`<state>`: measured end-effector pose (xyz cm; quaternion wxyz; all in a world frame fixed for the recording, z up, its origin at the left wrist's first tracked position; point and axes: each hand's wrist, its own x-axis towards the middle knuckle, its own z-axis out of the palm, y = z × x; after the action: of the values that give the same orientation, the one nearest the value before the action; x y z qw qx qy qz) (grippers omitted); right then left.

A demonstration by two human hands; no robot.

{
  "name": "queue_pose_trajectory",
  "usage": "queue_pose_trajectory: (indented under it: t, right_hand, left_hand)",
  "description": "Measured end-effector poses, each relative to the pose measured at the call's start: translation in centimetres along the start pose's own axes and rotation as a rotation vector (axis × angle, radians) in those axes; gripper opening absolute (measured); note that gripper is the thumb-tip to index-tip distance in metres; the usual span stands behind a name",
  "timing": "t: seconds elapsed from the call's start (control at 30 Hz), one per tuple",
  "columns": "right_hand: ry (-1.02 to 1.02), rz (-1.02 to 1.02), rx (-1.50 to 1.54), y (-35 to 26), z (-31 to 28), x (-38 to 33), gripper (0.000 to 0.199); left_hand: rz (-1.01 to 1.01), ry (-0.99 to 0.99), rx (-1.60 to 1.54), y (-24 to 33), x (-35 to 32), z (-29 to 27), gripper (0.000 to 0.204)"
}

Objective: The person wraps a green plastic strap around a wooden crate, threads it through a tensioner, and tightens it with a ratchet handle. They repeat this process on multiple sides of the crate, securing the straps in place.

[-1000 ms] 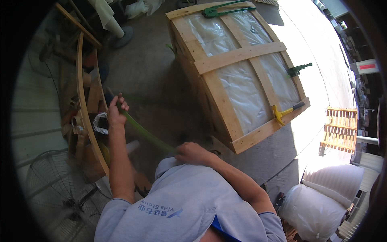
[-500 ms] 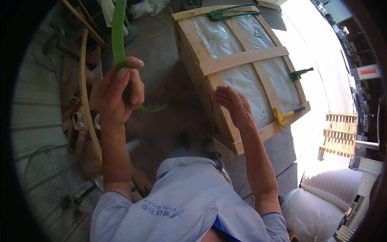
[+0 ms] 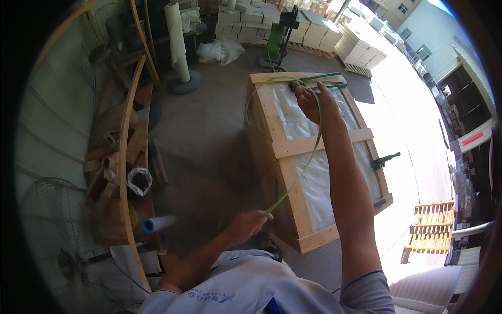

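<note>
A green plastic strap (image 3: 308,157) runs in a long curve over a wooden crate (image 3: 285,175) wrapped inside in clear plastic. My right hand (image 3: 309,98) reaches out over the crate's far end and grips the strap near a green strapping tool (image 3: 320,79) lying on the top edge. My left hand (image 3: 248,224) is low, beside the crate's near left corner, closed on the strap's lower end. The strap loops around past the crate's far left corner.
A second green tool (image 3: 384,159) sticks out from the crate's right side. A wooden rack with offcuts (image 3: 123,157) and a floor fan (image 3: 52,220) stand on the left. A white roll on a stand (image 3: 178,47), stacked white boxes (image 3: 251,21) and pallets (image 3: 434,227) surround the concrete floor.
My left hand has dropped from up high down to the crate's near corner with the strap. My right hand has stretched out to the crate's far end and taken hold of the strap.
</note>
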<state>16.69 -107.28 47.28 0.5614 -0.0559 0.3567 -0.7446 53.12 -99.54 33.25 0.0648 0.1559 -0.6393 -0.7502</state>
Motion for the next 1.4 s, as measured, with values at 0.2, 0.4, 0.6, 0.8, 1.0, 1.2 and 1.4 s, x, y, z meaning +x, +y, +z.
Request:
queue_pose_trajectory:
  t: [0.2,0.4,0.6,0.8,1.0,1.2,1.4]
  right_hand:
    - [-0.145,0.228,-0.839,1.3,5.6,4.2,0.026]
    - [-0.322,-0.26,-0.567,-0.4,11.9,7.5,0.022]
    - [-0.124,-0.943,-0.342,-24.3,4.8,-1.5,0.026]
    - [0.332,-1.354,-0.443,-38.8,-14.6,-27.4,0.019]
    - [0.384,-1.203,-0.252,-37.5,-29.7,-47.9,0.018]
    - [0.48,-1.042,-0.118,-32.8,-37.6,-50.3,0.021]
    - [0.418,-0.712,0.195,-36.8,-43.6,-46.6,0.012]
  left_hand:
    - [-0.179,0.061,-0.102,-4.9,-1.7,1.7,0.025]
    - [-0.023,0.199,-0.02,-8.8,-0.2,2.9,0.025]
    - [0.169,0.326,0.512,-13.2,1.4,0.6,0.026]
    - [0.121,0.069,0.603,-14.1,2.9,2.4,0.025]
    - [0.165,-0.109,0.585,-15.2,4.3,5.8,0.022]
    - [0.143,-0.099,0.663,-16.7,3.9,7.1,0.019]
    - [0.301,-0.039,0.786,-15.8,3.4,11.6,0.017]
